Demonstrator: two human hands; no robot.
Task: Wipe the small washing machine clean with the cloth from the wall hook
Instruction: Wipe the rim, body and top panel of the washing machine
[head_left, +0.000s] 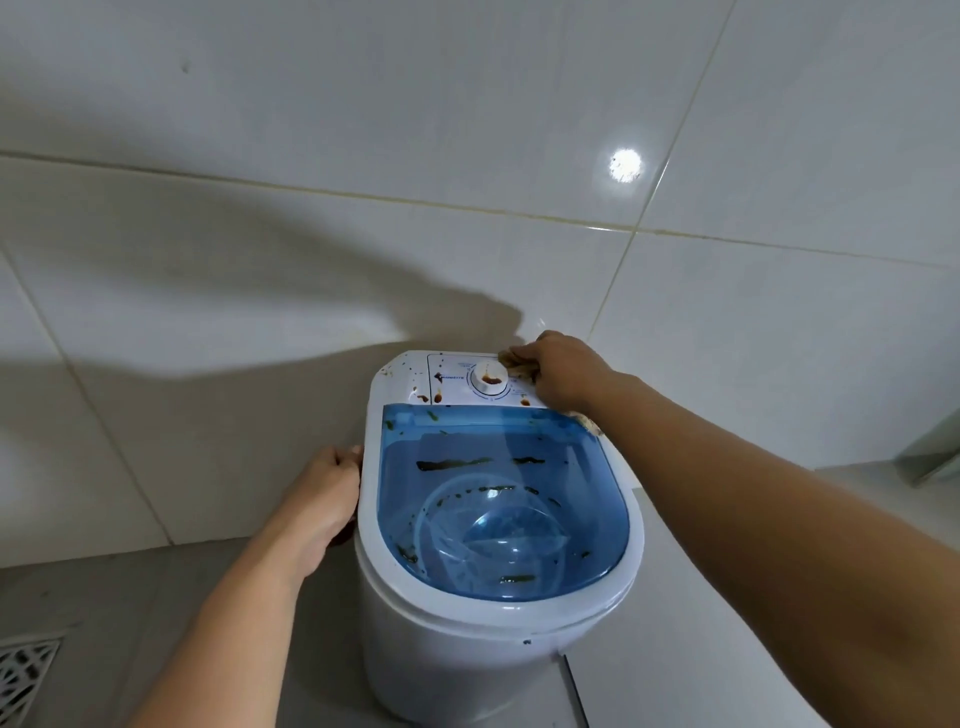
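Washer — small, white, upright on the floor against the tiled wall; long axis of its top runs away from the viewer, panel end toward the wall. Lid — blue, see-through, shut, streaked dark. Dial and panel spotted brown. Right hand — arm outstretched, fingers closed on the cloth, pressing it to the panel just right of the dial. Left hand — curled around the washer's left rim.
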